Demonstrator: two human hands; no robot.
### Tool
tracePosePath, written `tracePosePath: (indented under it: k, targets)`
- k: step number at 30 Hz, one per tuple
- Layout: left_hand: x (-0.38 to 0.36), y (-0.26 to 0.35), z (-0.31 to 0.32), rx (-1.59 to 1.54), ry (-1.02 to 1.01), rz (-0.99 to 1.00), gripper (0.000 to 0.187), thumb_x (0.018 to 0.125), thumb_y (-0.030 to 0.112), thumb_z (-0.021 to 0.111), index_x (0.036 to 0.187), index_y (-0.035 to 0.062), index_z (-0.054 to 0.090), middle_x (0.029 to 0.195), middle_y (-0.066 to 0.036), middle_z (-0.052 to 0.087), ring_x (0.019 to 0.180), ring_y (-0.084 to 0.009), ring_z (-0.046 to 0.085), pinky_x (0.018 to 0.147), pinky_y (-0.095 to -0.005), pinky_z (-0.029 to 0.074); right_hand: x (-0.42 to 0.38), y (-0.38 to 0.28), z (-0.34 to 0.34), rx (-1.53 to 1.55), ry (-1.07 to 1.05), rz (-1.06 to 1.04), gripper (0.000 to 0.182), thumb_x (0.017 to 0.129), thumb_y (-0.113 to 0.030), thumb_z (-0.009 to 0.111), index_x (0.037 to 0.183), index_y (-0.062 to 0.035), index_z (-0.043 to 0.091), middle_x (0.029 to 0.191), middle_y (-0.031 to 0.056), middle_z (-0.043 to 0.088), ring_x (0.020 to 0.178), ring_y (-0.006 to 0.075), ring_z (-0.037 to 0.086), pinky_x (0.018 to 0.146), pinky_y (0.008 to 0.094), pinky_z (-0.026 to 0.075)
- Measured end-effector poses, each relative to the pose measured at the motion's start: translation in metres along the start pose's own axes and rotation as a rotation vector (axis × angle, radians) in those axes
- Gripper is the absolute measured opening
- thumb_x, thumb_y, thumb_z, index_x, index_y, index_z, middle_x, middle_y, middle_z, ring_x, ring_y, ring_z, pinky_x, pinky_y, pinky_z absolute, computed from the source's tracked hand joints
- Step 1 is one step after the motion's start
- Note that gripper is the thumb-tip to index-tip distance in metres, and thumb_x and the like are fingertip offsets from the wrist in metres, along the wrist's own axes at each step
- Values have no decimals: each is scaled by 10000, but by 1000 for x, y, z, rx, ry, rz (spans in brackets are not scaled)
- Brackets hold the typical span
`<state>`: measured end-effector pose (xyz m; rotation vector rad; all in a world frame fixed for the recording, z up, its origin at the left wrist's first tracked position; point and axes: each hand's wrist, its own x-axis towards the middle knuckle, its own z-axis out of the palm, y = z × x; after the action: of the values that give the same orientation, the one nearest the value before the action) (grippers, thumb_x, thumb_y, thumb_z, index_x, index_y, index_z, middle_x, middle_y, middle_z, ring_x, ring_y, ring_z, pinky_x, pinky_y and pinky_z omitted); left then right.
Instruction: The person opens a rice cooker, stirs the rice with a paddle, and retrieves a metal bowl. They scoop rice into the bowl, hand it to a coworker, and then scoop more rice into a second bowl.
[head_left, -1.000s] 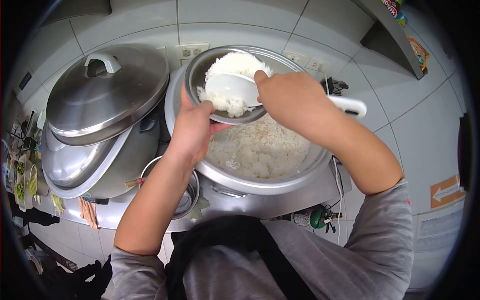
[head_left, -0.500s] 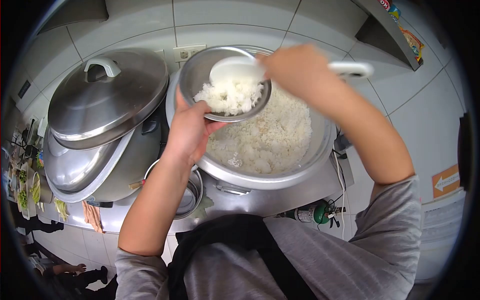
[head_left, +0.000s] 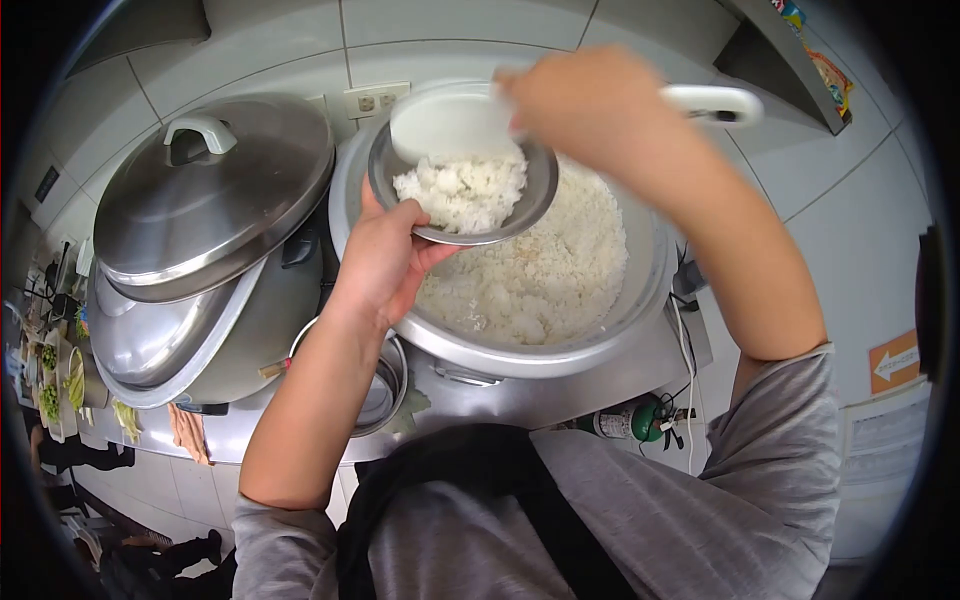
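Here, the right hand point(head_left: 580, 98) grips the white paddle point(head_left: 450, 122) crosswise, blade pointing left from it, over the steel bowl point(head_left: 540, 190) clasped by the left hand point(head_left: 383, 255)

Pale, glossy tiles with dark grout lines cover the wall point(head_left: 450, 20) across the top of the frame, where a double socket point(head_left: 376, 100) is set near the upper centre and a grey shelf point(head_left: 790, 75) juts out at the upper right. A metal counter point(head_left: 540, 400) crosses the middle, catching soft light along its front edge. Light tiled floor point(head_left: 185, 485) shows at the lower left, and an orange sign point(head_left: 893, 362) with a white arrow faces out at the right.
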<state>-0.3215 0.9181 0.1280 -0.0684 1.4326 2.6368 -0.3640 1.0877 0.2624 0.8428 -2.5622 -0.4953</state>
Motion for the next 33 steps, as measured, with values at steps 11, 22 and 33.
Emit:
tracePosePath:
  k: [11,22,33]
  targets:
    - [2,21,-22,77,115,317,578,891,-15,427,1420,107,229,1290,-169,486,1037,-267,621,761,-335,619,29,90,63,102,-344,363,433,951,-385,487,1192,-34,572,940,168,670,740,299,654,648,464,523]
    - [0,-9,-27,227,286,499,542,930,15,450,1427,114,257,1325,-137,467,1064,-210,612,784,-319,611,20,-63,233,652,-607,-18,491,955,-408,551,1263,-26,526,785,146,671,720,283,675,659,406,544]
    - [-7,-18,-17,359,301,548,594,940,-3,435,1466,122,188,1371,-144,425,1132,-237,584,826,-363,602,-74,-14,161,448,-864,-491,332,937,-333,587,1128,-62,570,763,135,660,754,328,666,683,444,527]
